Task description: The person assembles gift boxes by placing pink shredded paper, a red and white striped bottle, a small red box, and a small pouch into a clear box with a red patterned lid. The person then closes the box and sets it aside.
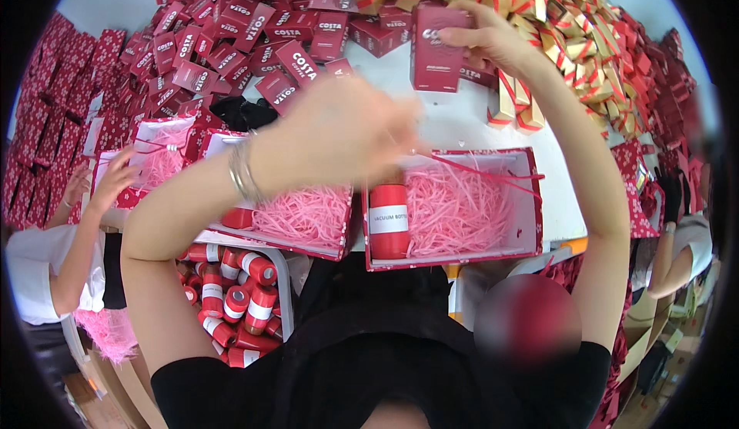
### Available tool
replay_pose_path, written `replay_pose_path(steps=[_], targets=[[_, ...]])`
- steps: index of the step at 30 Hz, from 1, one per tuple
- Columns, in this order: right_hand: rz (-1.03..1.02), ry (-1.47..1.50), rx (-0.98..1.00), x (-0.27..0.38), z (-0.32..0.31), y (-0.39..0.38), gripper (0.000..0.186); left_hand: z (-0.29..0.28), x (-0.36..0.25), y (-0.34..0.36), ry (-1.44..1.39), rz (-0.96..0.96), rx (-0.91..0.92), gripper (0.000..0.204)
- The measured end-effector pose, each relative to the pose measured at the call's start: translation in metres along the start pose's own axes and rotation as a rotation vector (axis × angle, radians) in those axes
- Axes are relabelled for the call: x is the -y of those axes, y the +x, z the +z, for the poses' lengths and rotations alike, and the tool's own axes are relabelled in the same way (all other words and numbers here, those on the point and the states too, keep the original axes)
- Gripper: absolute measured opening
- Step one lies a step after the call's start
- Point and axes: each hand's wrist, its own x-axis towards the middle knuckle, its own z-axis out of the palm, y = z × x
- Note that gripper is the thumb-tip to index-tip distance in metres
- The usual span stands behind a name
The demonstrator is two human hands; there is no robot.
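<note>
My right hand grips a small maroon carton, holding it upright at the far side of the table. Smeared by motion, my left hand hovers over the near side of an open gift box; its fingers cannot be made out. A silver bangle circles the left wrist. Inside that box a red bottle with a white label stands at the left end, its top partly hidden behind my hand. Pink shredded paper fills the rest, and a red ribbon crosses the box.
A second open box with pink shreds adjoins on the left. Maroon cartons and gold boxes with red ribbon heap at the back. A bin of red bottles sits below left. Other people's hands work at both sides.
</note>
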Motion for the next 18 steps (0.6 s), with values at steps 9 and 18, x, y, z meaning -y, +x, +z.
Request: replay_pose_path(steps=[9,18], targets=[[0.049,0.346,-0.11,0.038,0.034,-0.126,0.054,0.035,0.015,0.033,-0.69,-0.223,-0.111,0.043],[-0.058,0.469,-0.304,0.035,0.07,-0.19,0.06,0.044,-0.025,0.012,0.552,0.666,-0.747,0.017]])
